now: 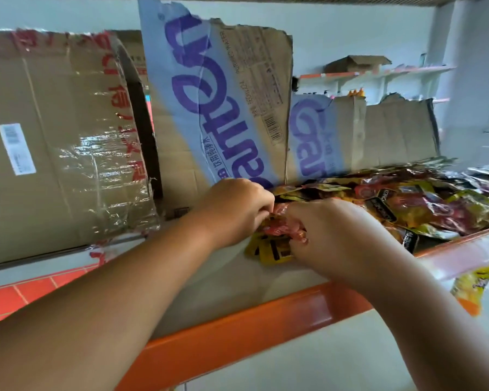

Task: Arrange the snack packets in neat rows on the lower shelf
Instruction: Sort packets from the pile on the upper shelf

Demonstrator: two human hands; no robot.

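Observation:
A pile of shiny snack packets (424, 204), red, yellow and black, lies along the shelf (266, 317), which has an orange front rail. Both of my hands are at the pile's left end. My left hand (235, 210) pinches the top of a red packet (280, 225). My right hand (331, 235) grips the same red packet from the right side. Under it lies a yellow and black packet (268, 251), flat on the shelf's bare board. My fingers hide most of the red packet.
Torn cardboard sheets (218, 103) with purple lettering stand upright behind the packets. A large taped cardboard box (57, 153) stands at the left. A yellow packet (472, 286) hangs below the rail at the right. Another shelf with goods (376, 71) is far back.

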